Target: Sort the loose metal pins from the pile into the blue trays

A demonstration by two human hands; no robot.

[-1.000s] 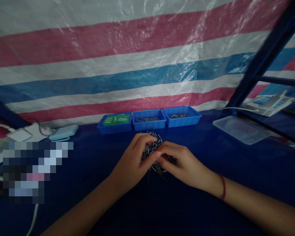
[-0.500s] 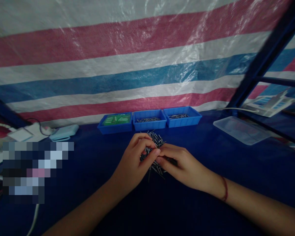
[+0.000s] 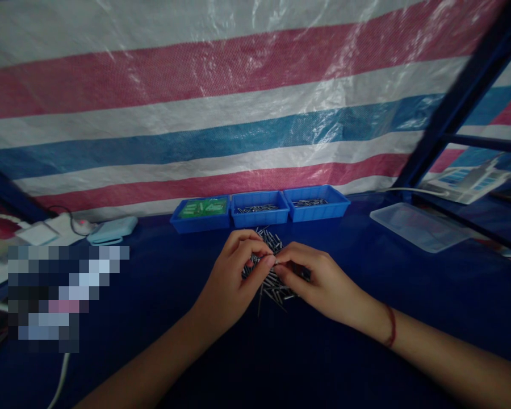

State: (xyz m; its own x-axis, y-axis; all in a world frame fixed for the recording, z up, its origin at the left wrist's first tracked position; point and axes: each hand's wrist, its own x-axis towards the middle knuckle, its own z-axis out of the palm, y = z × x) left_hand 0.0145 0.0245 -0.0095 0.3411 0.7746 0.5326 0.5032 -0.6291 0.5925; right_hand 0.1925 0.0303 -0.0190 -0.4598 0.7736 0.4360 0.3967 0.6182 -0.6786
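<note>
A loose heap of thin metal rivets lies on the dark blue table, partly hidden behind my fingers. Over its left side, my left hand is closed, thumb and forefinger pinched together at the tips. My right hand comes in from the other side, thumb and forefinger also pinched, its tips close against the left ones. A tiny shiny bit shows where the fingertips meet; it looks like one of the rivets, mostly covered. The other left fingers curl over the heap.
Behind the heap stand three blue bins: the left bin with green-and-clear bags, the middle bin and right bin with metal pieces. A clear plastic lid lies right. Left are a light blue case and a white cable.
My right hand's fingertips have shifted slightly right and loosened a little from the left ones, showing more of the heap between the hands. My left hand has barely moved.
</note>
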